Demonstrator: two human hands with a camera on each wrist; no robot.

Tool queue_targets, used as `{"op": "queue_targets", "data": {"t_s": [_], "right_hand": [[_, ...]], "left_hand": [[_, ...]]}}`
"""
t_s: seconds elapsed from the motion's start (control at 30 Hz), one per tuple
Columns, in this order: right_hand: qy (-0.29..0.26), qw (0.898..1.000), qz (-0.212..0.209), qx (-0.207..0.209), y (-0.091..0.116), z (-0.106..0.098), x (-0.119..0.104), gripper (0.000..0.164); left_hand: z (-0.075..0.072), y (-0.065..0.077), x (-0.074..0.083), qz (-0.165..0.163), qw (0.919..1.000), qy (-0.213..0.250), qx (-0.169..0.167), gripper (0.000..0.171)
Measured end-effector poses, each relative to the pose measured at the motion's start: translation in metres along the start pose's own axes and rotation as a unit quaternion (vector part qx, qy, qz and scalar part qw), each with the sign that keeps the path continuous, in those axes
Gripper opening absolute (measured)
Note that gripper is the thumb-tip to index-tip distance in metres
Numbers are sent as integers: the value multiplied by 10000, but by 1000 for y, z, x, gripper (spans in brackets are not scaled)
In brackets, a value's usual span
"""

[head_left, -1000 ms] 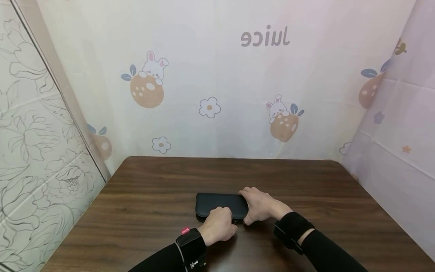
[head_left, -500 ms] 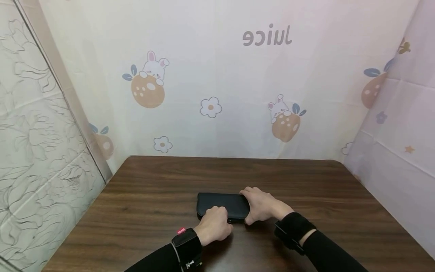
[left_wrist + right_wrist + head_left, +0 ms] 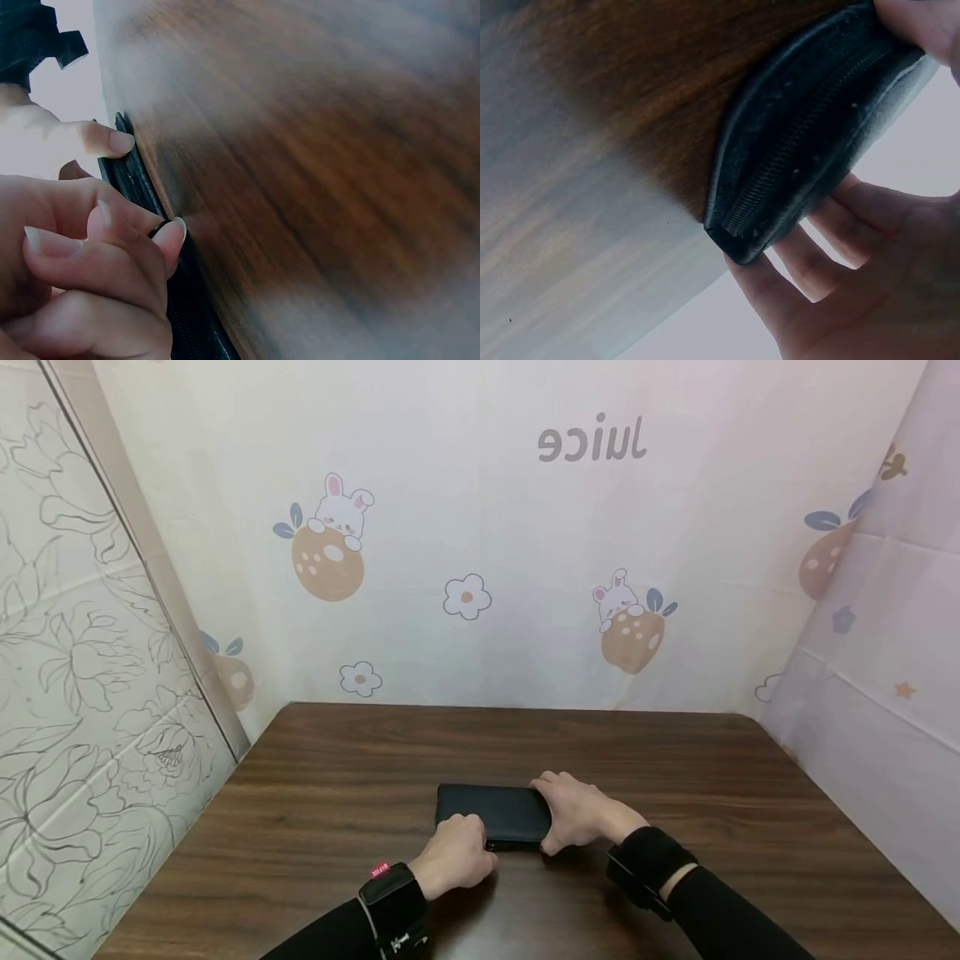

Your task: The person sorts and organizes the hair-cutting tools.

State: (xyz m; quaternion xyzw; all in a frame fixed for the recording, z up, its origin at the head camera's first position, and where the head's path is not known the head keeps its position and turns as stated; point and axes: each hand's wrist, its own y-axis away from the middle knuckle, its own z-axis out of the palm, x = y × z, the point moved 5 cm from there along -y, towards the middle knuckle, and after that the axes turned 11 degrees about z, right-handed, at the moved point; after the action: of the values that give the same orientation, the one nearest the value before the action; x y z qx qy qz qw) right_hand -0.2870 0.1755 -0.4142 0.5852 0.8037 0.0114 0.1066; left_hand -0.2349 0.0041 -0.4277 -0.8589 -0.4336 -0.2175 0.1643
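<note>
A black zip-around wallet (image 3: pixel 513 812) lies flat on the wooden table, its long zipped side towards me. My left hand (image 3: pixel 456 853) is at this near side, its fingers curled. In the left wrist view the thumb and forefinger pinch a small dark zipper pull (image 3: pixel 158 228) on the wallet's edge. My right hand (image 3: pixel 576 814) grips the wallet's right end, thumb at the near corner and fingers at the far one. The right wrist view shows meshed zipper teeth (image 3: pixel 787 142) running along that end. The left hand covers the wallet's near left corner.
The brown wooden table (image 3: pixel 337 760) spreads around the wallet on all sides. Behind it hangs a pale printed curtain (image 3: pixel 465 510), with a flower-patterned sheet (image 3: pixel 97 693) on the left and another pale sheet (image 3: pixel 877 710) on the right.
My left hand has slid left along the wallet's near edge, uncovering more of its front side. The right hand keeps its grip on the right end, and the wallet stays nearly in place.
</note>
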Motion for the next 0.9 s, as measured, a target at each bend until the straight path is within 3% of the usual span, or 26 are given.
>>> {"op": "queue_targets", "data": {"t_s": [0.9], "right_hand": [[86,10000,-16,-11,0,3,1,87]], "left_hand": [[-6,8,-2,207,9995,-216,88,44]]}}
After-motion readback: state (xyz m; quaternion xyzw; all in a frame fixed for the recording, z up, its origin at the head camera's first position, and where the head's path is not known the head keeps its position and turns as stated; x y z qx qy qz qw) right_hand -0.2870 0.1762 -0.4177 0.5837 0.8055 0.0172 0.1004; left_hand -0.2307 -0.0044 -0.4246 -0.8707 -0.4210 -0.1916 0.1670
